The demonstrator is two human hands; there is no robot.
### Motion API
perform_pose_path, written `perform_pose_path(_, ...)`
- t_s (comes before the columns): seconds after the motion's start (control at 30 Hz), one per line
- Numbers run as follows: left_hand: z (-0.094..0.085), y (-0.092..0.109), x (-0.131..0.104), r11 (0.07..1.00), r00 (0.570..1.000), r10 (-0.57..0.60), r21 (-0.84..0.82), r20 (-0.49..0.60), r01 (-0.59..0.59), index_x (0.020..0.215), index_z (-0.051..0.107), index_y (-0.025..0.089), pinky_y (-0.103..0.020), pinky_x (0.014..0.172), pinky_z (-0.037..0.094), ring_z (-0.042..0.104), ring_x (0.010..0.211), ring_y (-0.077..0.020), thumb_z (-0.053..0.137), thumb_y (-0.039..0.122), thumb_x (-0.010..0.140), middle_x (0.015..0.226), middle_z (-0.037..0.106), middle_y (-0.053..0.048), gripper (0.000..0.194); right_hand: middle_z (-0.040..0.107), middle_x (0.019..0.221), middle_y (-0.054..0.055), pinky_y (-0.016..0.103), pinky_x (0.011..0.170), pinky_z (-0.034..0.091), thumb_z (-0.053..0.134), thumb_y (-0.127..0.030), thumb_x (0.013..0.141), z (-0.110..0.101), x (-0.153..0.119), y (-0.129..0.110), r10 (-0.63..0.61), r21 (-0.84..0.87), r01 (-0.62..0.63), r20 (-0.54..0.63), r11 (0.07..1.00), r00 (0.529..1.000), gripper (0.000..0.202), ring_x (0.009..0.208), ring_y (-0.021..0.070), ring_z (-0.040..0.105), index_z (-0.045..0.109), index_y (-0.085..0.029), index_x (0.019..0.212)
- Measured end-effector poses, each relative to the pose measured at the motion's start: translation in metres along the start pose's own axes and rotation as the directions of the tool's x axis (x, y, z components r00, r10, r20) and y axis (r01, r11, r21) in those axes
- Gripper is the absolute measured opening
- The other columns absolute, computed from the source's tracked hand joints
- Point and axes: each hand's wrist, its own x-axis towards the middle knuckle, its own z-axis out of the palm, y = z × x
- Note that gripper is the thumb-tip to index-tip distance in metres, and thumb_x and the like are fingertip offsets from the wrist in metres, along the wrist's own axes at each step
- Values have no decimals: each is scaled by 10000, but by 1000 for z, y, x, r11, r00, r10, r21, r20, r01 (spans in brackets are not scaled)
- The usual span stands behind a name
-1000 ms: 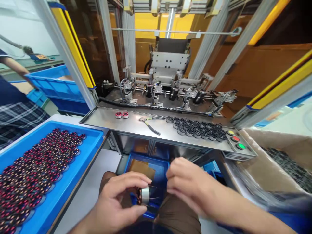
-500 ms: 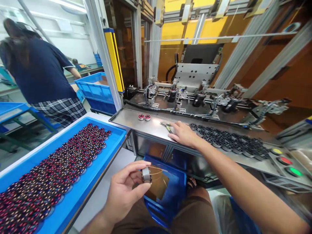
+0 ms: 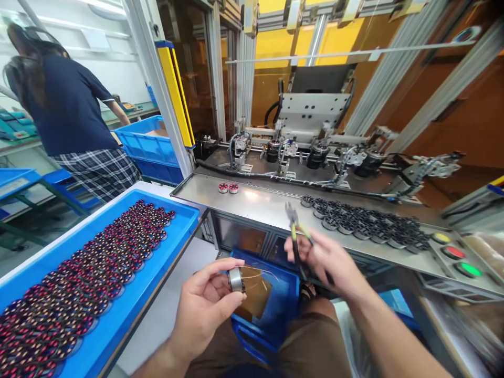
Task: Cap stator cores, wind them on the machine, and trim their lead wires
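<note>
My left hand point(image 3: 205, 307) pinches a motor stator point(image 3: 235, 280) between thumb and fingers, above a blue bin. From the stator thin copper wires point(image 3: 260, 271) stick out to the right. Wrapped round the handles of a pair of cutting pliers point(image 3: 292, 216) is my right hand point(image 3: 321, 254), slightly blurred. The jaws point up and away, over the front edge of the metal shelf point(image 3: 268, 206). Two red-topped stators point(image 3: 228, 188) sit side by side on that shelf, left of the pliers.
A blue tray point(image 3: 185, 212) full of wound stators lies at left. Dark stators point(image 3: 366, 223) are heaped on the shelf at right, near the push buttons point(image 3: 454, 252). Behind stands the winding machine point(image 3: 315, 152). The blue bin point(image 3: 285, 299) is below my hands. Another person point(image 3: 74, 105) leans away at left.
My right hand has lifted the pliers off the metal shelf and brought them back toward me. The left hand still holds the stator in nearly the same spot.
</note>
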Motion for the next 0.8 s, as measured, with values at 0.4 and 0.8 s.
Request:
perform_pose_path(0.4, 24, -16, 2, 994, 997, 38, 103, 69, -45, 1084, 741, 275, -243, 794, 618, 730, 957, -186, 782, 86, 788, 1156, 732, -58, 354, 666, 1211, 112, 300, 944, 573, 587, -80, 763, 79, -112, -7, -202, -89, 199, -21, 976, 979, 769, 1097, 233, 681, 413, -245, 1494)
perform_pose_path(0.8, 25, -17, -3, 990, 998, 11, 139, 54, -18, 1074, 750, 274, -217, 839, 593, 731, 953, -176, 803, 101, 772, 1134, 743, -64, 352, 689, 1128, 85, 229, 767, 592, 502, -24, 746, 79, -106, -17, -263, -187, 249, -50, 950, 964, 776, 928, 196, 703, 421, -250, 1484)
